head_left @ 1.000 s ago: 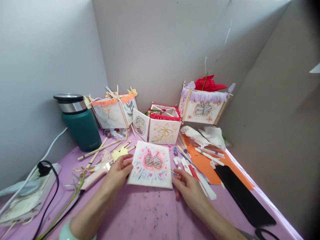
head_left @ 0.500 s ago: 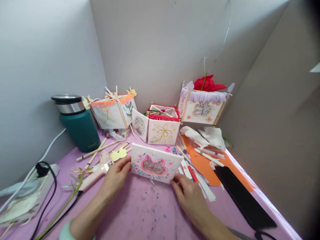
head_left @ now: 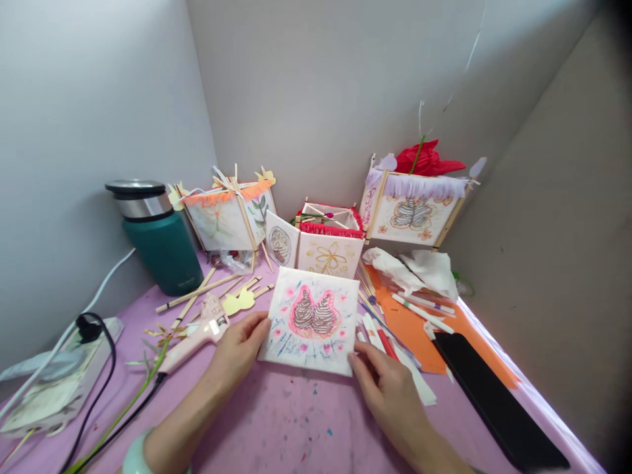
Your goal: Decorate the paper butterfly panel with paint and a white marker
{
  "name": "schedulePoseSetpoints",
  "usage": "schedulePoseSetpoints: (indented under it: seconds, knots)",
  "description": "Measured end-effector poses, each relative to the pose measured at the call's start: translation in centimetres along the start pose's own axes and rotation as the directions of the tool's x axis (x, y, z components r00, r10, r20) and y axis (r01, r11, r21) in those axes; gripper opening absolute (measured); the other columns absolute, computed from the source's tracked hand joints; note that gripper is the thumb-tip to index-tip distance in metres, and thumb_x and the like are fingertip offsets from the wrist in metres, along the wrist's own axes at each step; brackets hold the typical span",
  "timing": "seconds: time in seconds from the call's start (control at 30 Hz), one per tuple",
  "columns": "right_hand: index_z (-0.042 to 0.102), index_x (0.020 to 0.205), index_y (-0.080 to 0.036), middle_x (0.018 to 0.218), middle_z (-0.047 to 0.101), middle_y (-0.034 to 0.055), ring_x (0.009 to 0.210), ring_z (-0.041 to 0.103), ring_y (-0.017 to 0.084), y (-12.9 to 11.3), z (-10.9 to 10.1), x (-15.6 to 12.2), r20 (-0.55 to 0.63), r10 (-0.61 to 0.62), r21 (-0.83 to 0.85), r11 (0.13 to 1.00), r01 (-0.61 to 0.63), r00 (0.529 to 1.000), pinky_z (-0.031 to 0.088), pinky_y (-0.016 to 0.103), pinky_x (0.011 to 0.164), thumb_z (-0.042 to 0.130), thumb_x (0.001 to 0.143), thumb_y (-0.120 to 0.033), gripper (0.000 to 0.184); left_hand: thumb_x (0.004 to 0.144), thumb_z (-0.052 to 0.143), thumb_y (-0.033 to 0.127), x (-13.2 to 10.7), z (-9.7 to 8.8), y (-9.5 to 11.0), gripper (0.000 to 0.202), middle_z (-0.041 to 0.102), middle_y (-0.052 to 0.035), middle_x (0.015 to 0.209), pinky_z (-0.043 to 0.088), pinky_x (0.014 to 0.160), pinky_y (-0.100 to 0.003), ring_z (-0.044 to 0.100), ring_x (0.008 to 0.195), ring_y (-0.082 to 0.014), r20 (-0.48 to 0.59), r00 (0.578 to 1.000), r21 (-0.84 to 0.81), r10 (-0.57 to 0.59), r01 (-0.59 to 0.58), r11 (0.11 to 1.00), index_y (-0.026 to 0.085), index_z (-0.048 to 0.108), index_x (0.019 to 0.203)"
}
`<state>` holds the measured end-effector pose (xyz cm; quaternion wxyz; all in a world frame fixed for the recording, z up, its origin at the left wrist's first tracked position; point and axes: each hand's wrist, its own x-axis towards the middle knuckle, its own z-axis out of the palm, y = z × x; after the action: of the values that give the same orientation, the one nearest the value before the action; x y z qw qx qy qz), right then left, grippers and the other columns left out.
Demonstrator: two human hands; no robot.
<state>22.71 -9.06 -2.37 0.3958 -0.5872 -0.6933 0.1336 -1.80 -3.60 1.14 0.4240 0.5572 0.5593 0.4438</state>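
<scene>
A white square panel with a pink-outlined butterfly drawing is held between my two hands, tilted back over the table. My left hand pinches its left edge. At the lower right edge, my right hand grips it between thumb and fingers. Just behind the panel stands a small box lantern with red fringe and a yellow flower drawing, its left side panel angled outward. Left of my left hand lies a pale pink hot glue gun, near a yellow paper cutout.
Two more lanterns stand behind, one orange-fringed, one lilac-fringed. A teal tumbler and a power strip are left; wooden sticks, markers, orange paper and a black phone-like slab lie about.
The panel has tilted back, so its drawn face shows more fully, and both hands have turned with it, keeping their hold. The view has shifted slightly.
</scene>
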Motion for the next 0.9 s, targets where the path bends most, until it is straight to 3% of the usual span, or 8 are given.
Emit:
schedulePoseSetpoints:
  seconds: [0.27, 0.73, 0.9]
  knots:
    - [0.065, 0.1, -0.02, 0.087, 0.073, 0.0069, 0.073, 0.069, 0.02, 0.4, 0.4, -0.1, -0.079, -0.065, -0.028, 0.998, 0.063, 0.995, 0.054, 0.029, 0.065, 0.048, 0.091, -0.033, 0.023, 0.078, 0.058, 0.045, 0.0, 0.1, -0.4, 0.04, 0.074, -0.009, 0.098, 0.05, 0.073, -0.033, 0.067, 0.085, -0.0253, 0.103, 0.993, -0.121, -0.059, 0.071, 0.99, 0.016, 0.07, 0.104]
    - [0.064, 0.105, -0.017, 0.078, 0.071, 0.0051, 0.063, 0.066, 0.018, 1.0, 0.6, -0.4, -0.108, -0.06, -0.039, 0.998, 0.056, 0.992, 0.052, 0.028, 0.059, 0.052, 0.09, -0.035, 0.026, 0.076, 0.061, 0.048, 0.0, 0.3, -0.6, 0.042, 0.073, -0.0076, 0.084, 0.047, 0.062, -0.029, 0.065, 0.072, -0.0214, 0.105, 0.989, -0.181, -0.101, 0.119, 0.976, 0.016, 0.071, 0.101]
    - [0.063, 0.104, -0.017, 0.072, 0.067, 0.0024, 0.058, 0.061, 0.015, 0.7, 0.6, -0.4, -0.108, -0.056, 0.005, 0.998, 0.057, 0.993, 0.05, 0.026, 0.055, 0.053, 0.09, -0.034, 0.025, 0.075, 0.06, 0.047, -0.1, 0.3, -0.3, 0.04, 0.073, -0.0068, 0.075, 0.045, 0.055, -0.028, 0.062, 0.064, -0.0204, 0.041, 0.996, -0.111, -0.074, 0.078, 0.991, 0.016, 0.073, 0.097]
